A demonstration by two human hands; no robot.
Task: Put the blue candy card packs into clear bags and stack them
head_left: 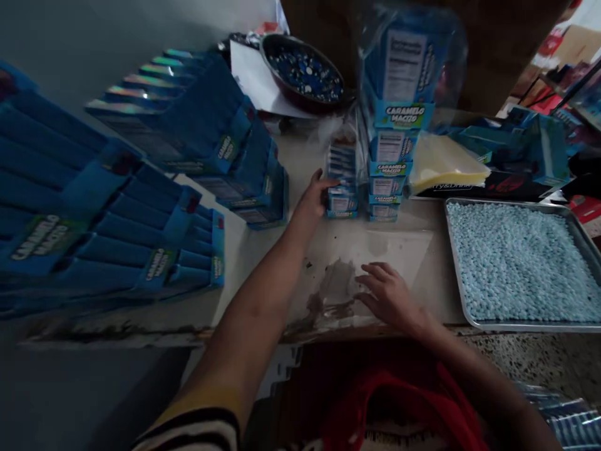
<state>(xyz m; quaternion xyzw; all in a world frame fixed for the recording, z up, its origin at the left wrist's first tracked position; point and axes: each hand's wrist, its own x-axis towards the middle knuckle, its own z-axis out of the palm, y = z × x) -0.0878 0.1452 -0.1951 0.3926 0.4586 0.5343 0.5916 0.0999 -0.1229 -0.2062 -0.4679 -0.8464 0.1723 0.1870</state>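
Note:
My left hand [313, 195] reaches across the table to a small open blue candy box [342, 203]. Its fingers bend over the left side of the box and touch the thin packs lined up inside; part of the grip is hidden. Nearer to me, my right hand [387, 293] hovers over the table with its fingers apart and nothing in them. Just right of the candy box stands a stack of blue boxes [392, 169] marked "Caramelo Macizo", its upper part wrapped in clear plastic.
Stacked blue display boxes [154, 232] line the left side. At the back sits a dark round pan [305, 69] with small blue and white pieces. A metal tray [462, 300] of light blue pellets lies at right, near a yellowish plastic bag [446, 164]. The table edge [328, 335] runs close in front.

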